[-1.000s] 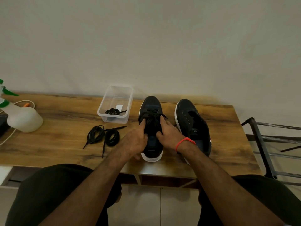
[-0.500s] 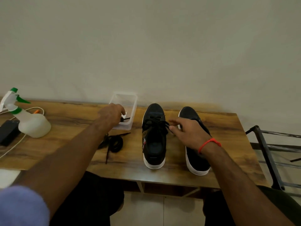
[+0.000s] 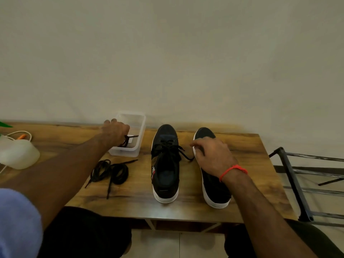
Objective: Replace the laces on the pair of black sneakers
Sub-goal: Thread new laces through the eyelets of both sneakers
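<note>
Left hand (image 3: 116, 130) now grips lace (image 3: 126, 142) in bin (image 3: 140, 135).

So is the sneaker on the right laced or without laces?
Without laces, as far as visible: the right sneaker shows no lace where uncovered, though the right hand hides part of it. The left sneaker is laced.

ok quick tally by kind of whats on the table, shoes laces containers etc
Black sneakers: 2, one laced and one unlaced under the right hand
Lace bundles: 2, one loose on the table, one gripped by the left hand in the tub
Clear plastic tub: 1
Spray bottle: 1
White cable: 1
Total: 7
</note>
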### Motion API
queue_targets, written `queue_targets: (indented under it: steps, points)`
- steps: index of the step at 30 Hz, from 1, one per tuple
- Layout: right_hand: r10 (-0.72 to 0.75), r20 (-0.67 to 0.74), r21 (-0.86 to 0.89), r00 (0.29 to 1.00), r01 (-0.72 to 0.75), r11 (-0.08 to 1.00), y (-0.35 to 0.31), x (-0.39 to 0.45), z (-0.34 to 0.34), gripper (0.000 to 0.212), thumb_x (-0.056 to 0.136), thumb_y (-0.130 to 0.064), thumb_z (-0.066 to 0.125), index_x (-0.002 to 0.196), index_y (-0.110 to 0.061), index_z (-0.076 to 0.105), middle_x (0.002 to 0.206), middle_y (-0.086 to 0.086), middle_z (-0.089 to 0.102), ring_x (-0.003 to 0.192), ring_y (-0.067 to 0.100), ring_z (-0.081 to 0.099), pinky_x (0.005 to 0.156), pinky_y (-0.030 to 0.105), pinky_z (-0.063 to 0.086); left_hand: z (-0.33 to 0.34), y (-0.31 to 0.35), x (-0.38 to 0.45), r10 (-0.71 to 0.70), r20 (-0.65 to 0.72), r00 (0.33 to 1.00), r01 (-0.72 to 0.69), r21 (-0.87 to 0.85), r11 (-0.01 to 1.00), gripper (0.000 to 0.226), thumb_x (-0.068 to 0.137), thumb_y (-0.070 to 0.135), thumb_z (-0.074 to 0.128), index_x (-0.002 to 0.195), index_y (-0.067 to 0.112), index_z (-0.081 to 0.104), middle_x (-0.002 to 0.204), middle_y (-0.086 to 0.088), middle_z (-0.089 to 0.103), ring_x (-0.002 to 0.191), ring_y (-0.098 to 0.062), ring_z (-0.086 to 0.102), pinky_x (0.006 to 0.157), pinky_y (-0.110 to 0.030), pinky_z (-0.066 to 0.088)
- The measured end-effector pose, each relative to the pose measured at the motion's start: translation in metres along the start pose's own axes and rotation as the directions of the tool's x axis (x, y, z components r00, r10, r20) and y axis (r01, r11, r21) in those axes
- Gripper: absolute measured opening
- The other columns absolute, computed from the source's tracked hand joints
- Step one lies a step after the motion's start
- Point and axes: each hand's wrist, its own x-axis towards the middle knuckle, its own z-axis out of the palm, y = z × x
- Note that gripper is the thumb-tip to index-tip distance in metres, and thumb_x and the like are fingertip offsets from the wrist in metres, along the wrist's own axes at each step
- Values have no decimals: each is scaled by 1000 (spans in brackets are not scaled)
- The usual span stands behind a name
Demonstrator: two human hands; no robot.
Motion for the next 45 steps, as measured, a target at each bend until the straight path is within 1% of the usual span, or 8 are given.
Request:
queue_targets:
  steps: [8, 14, 19, 26, 30, 36, 39, 45]
  points:
    - [363, 222, -5, 905, -371, 928, 41, -2, -15, 92, 82, -9, 64, 156, -36, 16, 157, 9, 23, 135, 43, 37, 112, 55, 38, -59, 16, -51, -243, -397, 885, -192, -786, 587, 10, 101, 15, 57, 109, 16, 50, 98, -6, 65, 76, -23, 66, 63, -32, 53]
    - [366, 205, 14, 908, -376, 926, 42, -11, 1, 86, 91, -3, 56, 160, -27, 10, 131, 26, 55, 116, 43, 57, 98, 49, 50, -72, 116, -103, -153, -252, 956, -266, -961, -80, 18, 98, 2, 60, 101, 19, 57, 100, -7, 72, 91, -20, 74, 74, -34, 63]
    - [335, 193, -22, 922, -337, 941, 41, -15, 6, 84, 90, -2, 55, 159, -27, 14, 137, 25, 52, 120, 43, 55, 101, 48, 49, -35, 163, -125, 179, -303, 936, -340, -909, 240, 19, 100, 5, 56, 105, 24, 58, 97, 7, 71, 88, 1, 68, 78, -16, 52]
    - [244, 250, -7, 937, -250, 968, 33, -18, 15, 94, 87, 4, 55, 159, -34, 7, 130, 20, 58, 112, 39, 59, 95, 47, 52, -16, 158, -138, 81, -318, 945, -308, -777, 549, 22, 102, 9, 49, 114, 27, 52, 115, 3, 63, 101, -11, 62, 85, -33, 58]
    - [150, 225, 25, 963, -160, 987, 22, -24, 28, 77, 84, 3, 60, 144, -35, 29, 125, 15, 57, 107, 37, 60, 89, 47, 55, -10, 138, -140, 11, -334, 943, -285, -786, 549, 22, 103, 11, 48, 118, 25, 56, 114, 5, 62, 102, -8, 62, 86, -25, 56]
    - [147, 172, -189, 974, -114, 975, 5, -31, 49, 52, 91, -29, 64, 137, -33, 39, 139, 10, 35, 112, 35, 56, 90, 49, 55, -3, 155, -148, 115, -108, 987, -142, -927, 348, 42, 102, 23, 51, 144, 22, 45, 131, 2, 55, 113, -5, 54, 97, -24, 48]
    - [154, 169, -249, 974, -109, 962, 4, -33, 53, 56, 88, -49, 63, 135, -33, 38, 142, 8, 29, 122, 35, 46, 92, 49, 52, -9, 170, -150, 216, -5, 976, -44, -983, 180, 60, 96, 25, 61, 150, 22, 34, 121, 9, 57, 107, -3, 58, 81, -17, 48]
    - [88, -84, -298, 993, -109, 948, 0, -30, 62, 38, 91, -33, 60, 127, -27, 49, 147, 4, 31, 137, 31, 29, 93, 49, 50, -7, 186, -137, 12, -129, 992, -124, -919, 374, 75, 93, 15, 66, 156, 20, 26, 135, -3, 60, 120, -20, 61, 86, -17, 43]
